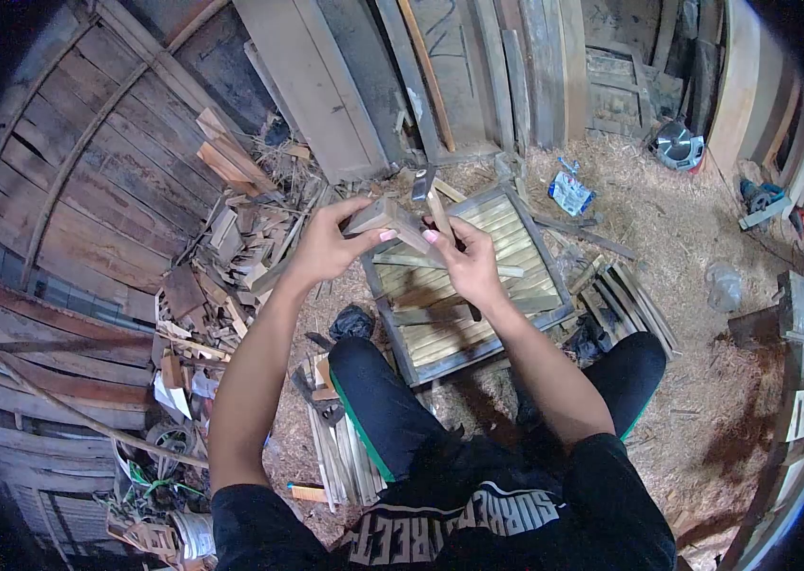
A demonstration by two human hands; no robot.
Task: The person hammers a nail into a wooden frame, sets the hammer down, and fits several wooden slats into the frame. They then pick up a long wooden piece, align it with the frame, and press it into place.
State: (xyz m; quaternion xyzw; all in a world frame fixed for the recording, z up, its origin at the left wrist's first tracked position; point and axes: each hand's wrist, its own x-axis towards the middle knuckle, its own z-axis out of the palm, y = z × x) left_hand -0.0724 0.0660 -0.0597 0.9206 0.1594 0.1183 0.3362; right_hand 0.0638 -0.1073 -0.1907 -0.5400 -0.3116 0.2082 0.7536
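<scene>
My left hand [329, 240] is closed around one end of a short wooden block [381, 216], raised above the floor between my arms. In my right hand [470, 265] is a hammer [424, 183], its head up and its handle running down through the grip. The right thumb and fingers also come up against the near end of the block. Below both hands lies a wooden louvered panel [539, 249], a dark frame with pale slats across it. A loose strip of wood [507, 270] rests on the slats.
Scrap wood [195, 295] is heaped at the left. Thin slats [350, 457] lie by my left leg, others [630, 300] by the right knee. A circular saw [678, 146], a blue power tool [761, 198] and a plastic bag [571, 193] sit on the sawdust floor.
</scene>
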